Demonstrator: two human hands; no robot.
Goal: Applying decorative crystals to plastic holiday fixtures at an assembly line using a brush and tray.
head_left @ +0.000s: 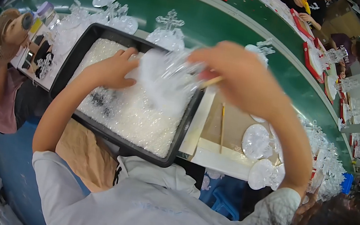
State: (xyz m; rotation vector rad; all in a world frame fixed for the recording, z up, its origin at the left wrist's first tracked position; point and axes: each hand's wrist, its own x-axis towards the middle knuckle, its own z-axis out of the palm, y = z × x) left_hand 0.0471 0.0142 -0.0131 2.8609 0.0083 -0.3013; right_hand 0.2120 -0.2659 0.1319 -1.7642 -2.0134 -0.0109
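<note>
My right hand (241, 77), blurred by motion, grips a clear crystal-like ornament with a round white base (164, 77) and also a thin wooden stick (212, 81). The ornament is tilted over a black tray (64, 71) filled with small clear glittery beads (147, 128). My left hand (119, 70) hovers over the left part of the beads, fingers apart and curved, close to the base's edge. Whether it touches the base cannot be made out. A dark patch of tray bottom shows through the beads below my left hand.
A thin brush or stick (222, 127) lies on a brown board right of the tray. Round-based clear ornaments (257, 141) crowd the right side, others (169, 29) stand behind the tray. A fan (5, 35) and a seated person are at left. Co-workers sit across the green conveyor (222, 18).
</note>
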